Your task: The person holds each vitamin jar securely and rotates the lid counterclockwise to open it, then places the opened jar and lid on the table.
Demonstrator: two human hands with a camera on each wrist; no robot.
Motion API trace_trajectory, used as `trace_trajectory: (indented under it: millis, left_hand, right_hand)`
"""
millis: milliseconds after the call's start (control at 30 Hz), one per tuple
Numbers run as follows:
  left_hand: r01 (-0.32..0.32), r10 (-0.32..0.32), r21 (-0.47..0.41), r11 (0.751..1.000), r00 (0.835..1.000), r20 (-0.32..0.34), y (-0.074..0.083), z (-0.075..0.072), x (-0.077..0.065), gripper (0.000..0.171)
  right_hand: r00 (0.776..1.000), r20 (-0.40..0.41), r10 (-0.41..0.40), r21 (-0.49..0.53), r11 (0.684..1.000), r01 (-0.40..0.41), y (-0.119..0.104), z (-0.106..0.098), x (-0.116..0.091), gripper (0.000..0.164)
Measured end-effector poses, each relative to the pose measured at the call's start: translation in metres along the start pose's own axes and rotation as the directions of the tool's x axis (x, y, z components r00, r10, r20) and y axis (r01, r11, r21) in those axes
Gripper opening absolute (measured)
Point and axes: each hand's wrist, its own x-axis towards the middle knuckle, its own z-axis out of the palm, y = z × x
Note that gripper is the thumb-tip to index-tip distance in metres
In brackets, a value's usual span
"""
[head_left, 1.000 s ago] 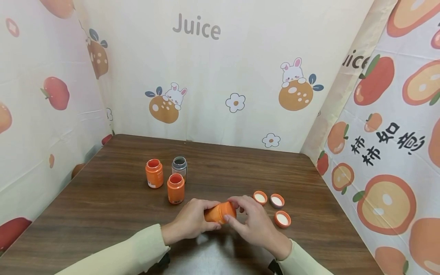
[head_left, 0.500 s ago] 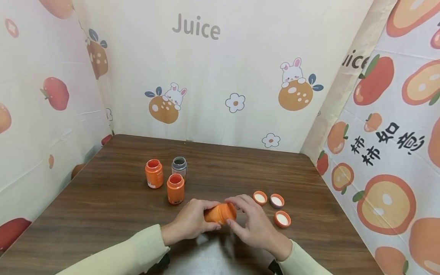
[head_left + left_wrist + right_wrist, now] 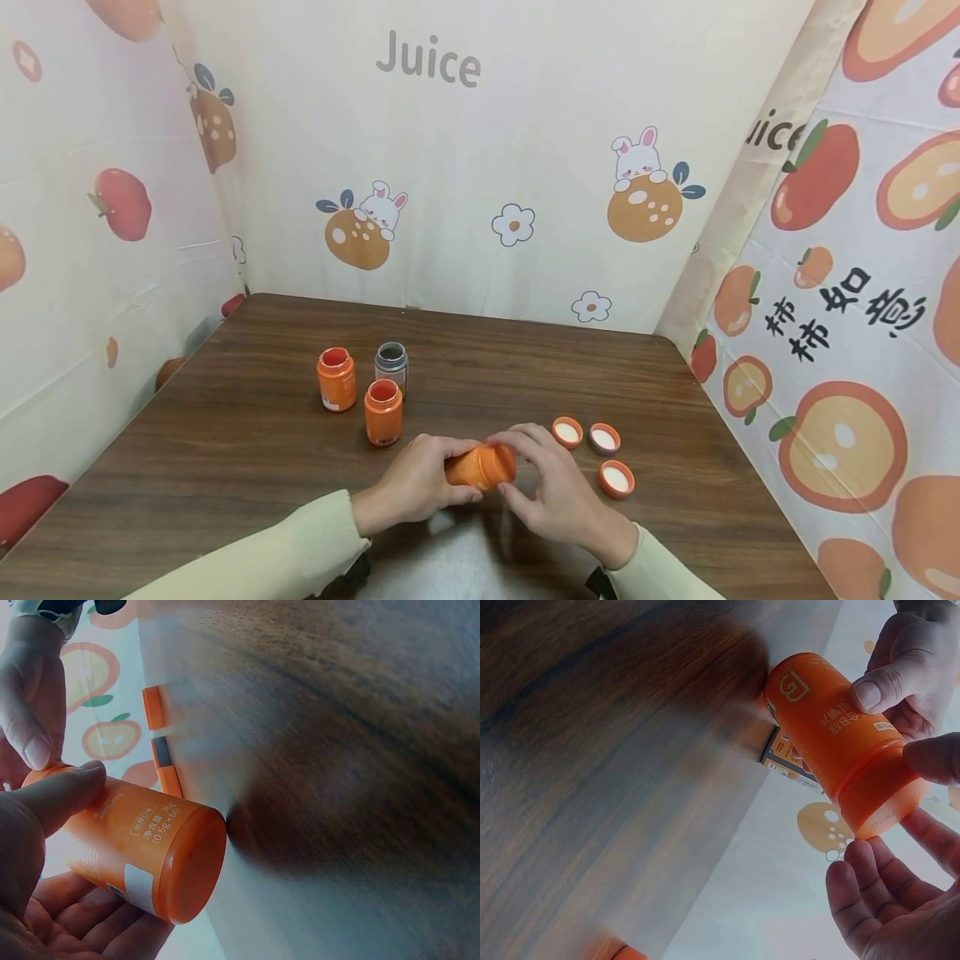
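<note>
An orange plastic bottle [image 3: 465, 469] is held tilted just over the table, its base low and its orange cap [image 3: 499, 463] toward the right. My left hand [image 3: 417, 477] grips the bottle's body, thumb on one side and fingers curled round the other, as the left wrist view shows. The right hand [image 3: 557, 487] has its thumb and fingertips on the cap's rim; the right wrist view shows the cap [image 3: 881, 796] seated on the neck. Printed white lettering covers the bottle's side [image 3: 131, 825].
Two uncapped orange bottles, one farther left [image 3: 337, 380] and one nearer [image 3: 383, 413], stand beside an uncapped grey bottle [image 3: 392, 364]. Three caps lie inside-up at right: one orange cap [image 3: 567, 431], a grey-sided cap [image 3: 604, 438] and another orange cap [image 3: 617, 478]. Printed cloth surrounds the wooden table [image 3: 480, 358].
My right hand's fingers have shifted slightly left over the cap and its thumb has moved a little along the rim. The left hand and bottle stay nearly still.
</note>
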Motion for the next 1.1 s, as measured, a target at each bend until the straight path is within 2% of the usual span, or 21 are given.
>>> trace_trajectory:
  millis: [167,400,567,900,1100]
  left_hand:
    - [0.004,-0.004,-0.003,1.000,1.000,0.000,-0.0003,0.0000,-0.0001,0.049]
    - [0.013,-0.013,-0.008,1.000,1.000,0.001,0.0004,-0.0002,0.0006,0.050]
    - [0.009,-0.009,-0.008,1.000,1.000,-0.003,-0.0005,0.0006,0.0006,0.050]
    - [-0.001,0.001,-0.012,1.000,1.000,-0.005,-0.0007,0.0008,0.0000,0.049]
    - [0.005,-0.005,-0.016,1.000,1.000,0.002,-0.0002,0.0001,0.0002,0.049]
  right_hand:
    - [0.999,-0.014,0.033,0.006,0.999,-0.033,-0.0009,0.0014,-0.0006,0.053]
    - [0.987,-0.061,0.150,-0.038,0.988,-0.152,-0.0035,0.0038,0.0002,0.044]
    - [0.977,-0.067,0.201,-0.083,0.975,-0.206,-0.0046,0.0039,0.0015,0.044]
    - [0.973,-0.050,0.226,-0.073,0.971,-0.229,-0.0034,0.0057,0.0022,0.036]
    - [0.976,-0.046,0.213,-0.067,0.974,-0.215,-0.0030,0.0057,0.0022,0.036]
